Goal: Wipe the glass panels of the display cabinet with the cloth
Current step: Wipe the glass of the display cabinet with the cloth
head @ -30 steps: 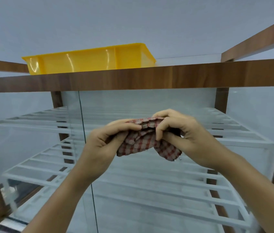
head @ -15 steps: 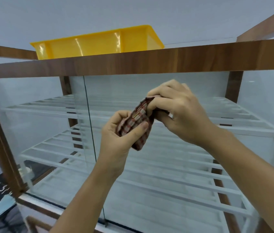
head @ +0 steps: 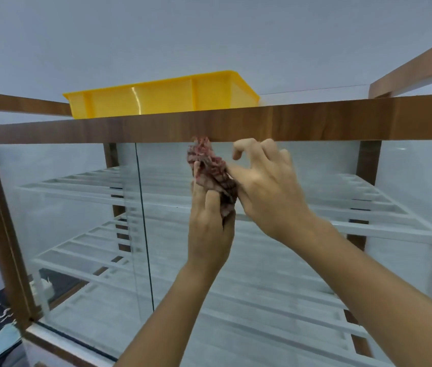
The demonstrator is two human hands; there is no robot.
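Glass panels point(head: 249, 260) of the display cabinet point(head: 209, 125) form its front, meeting at a vertical seam point(head: 143, 221) left of centre; white slatted shelves point(head: 82, 189) show through them, and a yellow tray point(head: 162, 96) sits on the cabinet's top. Just right of the seam, the left hand point(head: 209, 229) is raised in front of the right-hand panel, fingers curled shut round a bunched red-checked cloth point(head: 213, 173), whose upper end reaches the lower edge of the wooden top rail. Whether the cloth already touches the glass cannot be told. To its right, the right hand point(head: 265, 186) lies against the cloth: its thumb presses the fabric while the other fingers are spread loosely open, closing on nothing. The step in hand appears to be gathering the cloth into a pad in the left hand, at the panel's upper edge. The next move likely calls for the right hand to let go and the left to press the pad flat on the glass, then sweep beneath the rail.
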